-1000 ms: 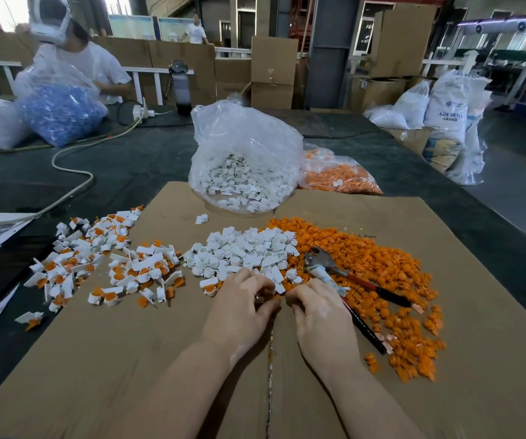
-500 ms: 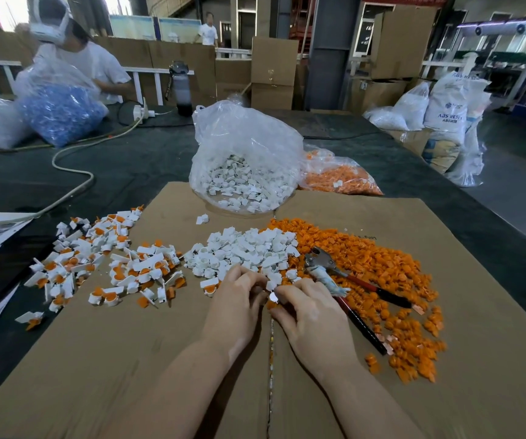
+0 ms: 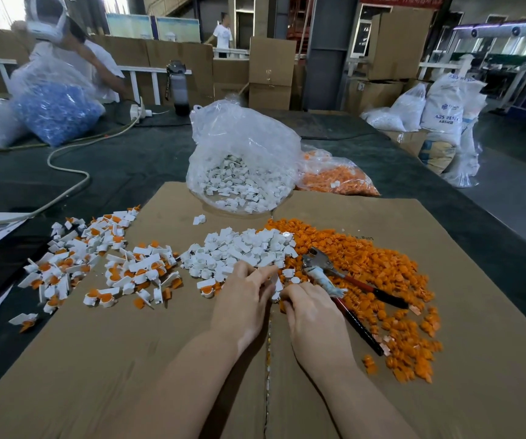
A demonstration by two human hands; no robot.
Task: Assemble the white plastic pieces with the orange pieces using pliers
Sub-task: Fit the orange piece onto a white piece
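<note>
Both hands meet at the near edge of the white plastic pieces [image 3: 242,248] on the cardboard sheet [image 3: 445,359]. The left hand [image 3: 242,299] reaches in with fingers extended over the pile; the right hand [image 3: 310,308] has fingers curled under — whether they hold anything cannot be told. The pliers [image 3: 337,280] lie untouched just right of it, on the orange pieces [image 3: 382,270].

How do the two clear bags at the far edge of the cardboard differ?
The bag of white pieces stands tall with its mouth bunched upward; the bag of orange pieces lies low and slumped beside it, to its right. The white bag sits partly on the cardboard; the orange bag sits just behind it. Both are clear plastic.
</note>
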